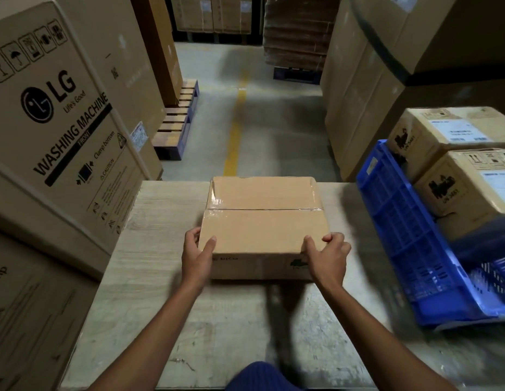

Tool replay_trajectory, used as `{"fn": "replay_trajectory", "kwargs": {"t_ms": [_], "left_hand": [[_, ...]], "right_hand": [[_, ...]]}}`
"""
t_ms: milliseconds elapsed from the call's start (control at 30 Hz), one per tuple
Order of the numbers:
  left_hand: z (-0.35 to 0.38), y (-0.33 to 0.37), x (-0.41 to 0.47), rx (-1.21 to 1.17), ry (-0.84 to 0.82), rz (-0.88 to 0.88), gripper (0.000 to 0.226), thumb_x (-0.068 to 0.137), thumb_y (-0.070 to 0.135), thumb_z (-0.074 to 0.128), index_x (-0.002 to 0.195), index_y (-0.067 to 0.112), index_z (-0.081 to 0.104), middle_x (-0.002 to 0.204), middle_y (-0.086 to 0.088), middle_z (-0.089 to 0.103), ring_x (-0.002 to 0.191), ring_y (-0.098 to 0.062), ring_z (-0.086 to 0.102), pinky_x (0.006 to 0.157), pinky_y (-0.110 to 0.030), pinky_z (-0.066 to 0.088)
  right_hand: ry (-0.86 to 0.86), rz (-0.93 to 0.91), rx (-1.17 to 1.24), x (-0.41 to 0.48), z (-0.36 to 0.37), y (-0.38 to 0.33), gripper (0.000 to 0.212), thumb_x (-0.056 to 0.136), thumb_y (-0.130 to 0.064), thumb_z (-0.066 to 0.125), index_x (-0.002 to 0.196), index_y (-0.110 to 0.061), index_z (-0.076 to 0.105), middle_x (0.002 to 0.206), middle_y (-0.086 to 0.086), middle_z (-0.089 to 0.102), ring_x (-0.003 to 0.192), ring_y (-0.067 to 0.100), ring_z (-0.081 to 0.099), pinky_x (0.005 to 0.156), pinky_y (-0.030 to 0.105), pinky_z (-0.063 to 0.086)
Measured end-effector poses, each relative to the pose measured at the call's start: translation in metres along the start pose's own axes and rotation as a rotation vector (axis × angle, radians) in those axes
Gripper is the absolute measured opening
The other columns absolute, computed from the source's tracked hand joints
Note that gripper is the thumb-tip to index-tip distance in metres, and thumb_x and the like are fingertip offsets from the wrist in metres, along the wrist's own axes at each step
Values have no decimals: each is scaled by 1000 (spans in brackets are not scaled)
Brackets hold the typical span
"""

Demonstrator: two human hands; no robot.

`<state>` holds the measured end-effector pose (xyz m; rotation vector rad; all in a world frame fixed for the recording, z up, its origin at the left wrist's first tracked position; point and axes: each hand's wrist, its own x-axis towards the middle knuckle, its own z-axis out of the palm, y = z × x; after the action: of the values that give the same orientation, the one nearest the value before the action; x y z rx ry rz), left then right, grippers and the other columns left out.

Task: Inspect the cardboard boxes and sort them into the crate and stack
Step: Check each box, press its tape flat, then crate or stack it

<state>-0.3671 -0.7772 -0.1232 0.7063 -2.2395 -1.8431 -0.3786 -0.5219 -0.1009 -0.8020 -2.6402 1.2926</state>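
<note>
A taped brown cardboard box (264, 221) sits in the middle of the pale wooden table (149, 266). My left hand (196, 259) grips its near left corner, thumb on top. My right hand (327, 256) grips the near right corner, fingers curled over the top edge. A blue plastic crate (409, 244) stands on the table's right side. Two labelled cardboard boxes (443, 134) (471, 182) sit at its far side; whether they are inside the crate or behind it I cannot tell.
Large washing machine cartons (56, 114) crowd the left side of the table. Tall cartons (372, 80) rise at the right beyond the crate. An aisle with a yellow floor line (235, 128) and pallets (178, 119) runs ahead.
</note>
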Motion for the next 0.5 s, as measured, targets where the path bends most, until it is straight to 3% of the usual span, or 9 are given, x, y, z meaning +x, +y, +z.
{"fn": "replay_trajectory", "kwargs": {"t_ms": [100, 167, 233, 300, 400, 500], "left_hand": [[-1, -11, -3, 108, -27, 23, 40, 98, 18, 59, 135, 13, 46, 126, -3, 56, 115, -17, 53, 93, -29, 41], [1, -16, -3, 242, -23, 91, 46, 100, 21, 56, 141, 8, 43, 135, -8, 54, 121, -22, 52, 98, -32, 42], [2, -20, -3, 465, 10, 258, 47, 99, 17, 55, 142, 2, 44, 141, -16, 49, 128, -30, 48, 105, -39, 42], [5, -22, -2, 663, 29, 531, 40, 96, 10, 54, 134, 0, 54, 138, -20, 51, 130, -36, 48, 107, -48, 42], [11, -19, -5, 725, -57, 763, 31, 93, 17, 49, 112, 2, 69, 119, -17, 63, 116, -35, 59, 96, -48, 50], [13, -21, -8, 746, -91, 841, 30, 95, 19, 48, 105, 3, 70, 113, -14, 65, 110, -33, 61, 95, -44, 50]], "right_hand": [[-32, -8, -59, -1, 6, 8, 34, 90, -37, 65, 105, -16, 43, 118, 11, 41, 72, 24, 52, 69, 34, 41], [-4, -54, -125, -2, 10, 8, 30, 89, -37, 64, 104, -17, 47, 120, 10, 43, 94, 33, 56, 83, 43, 46], [39, -180, -307, -5, 17, 5, 28, 88, -37, 65, 106, -18, 56, 131, 11, 45, 123, 33, 49, 106, 57, 33], [28, -373, -465, -13, 28, 0, 28, 86, -36, 68, 107, -18, 62, 144, 13, 45, 141, 32, 37, 112, 63, 23], [-60, -711, -483, -26, 45, -7, 28, 83, -29, 71, 107, -15, 65, 142, 15, 53, 137, 38, 45, 107, 58, 37], [-227, -941, -366, -41, 59, -19, 24, 92, -26, 61, 111, -13, 65, 130, 13, 60, 122, 36, 57, 98, 45, 50]]}}
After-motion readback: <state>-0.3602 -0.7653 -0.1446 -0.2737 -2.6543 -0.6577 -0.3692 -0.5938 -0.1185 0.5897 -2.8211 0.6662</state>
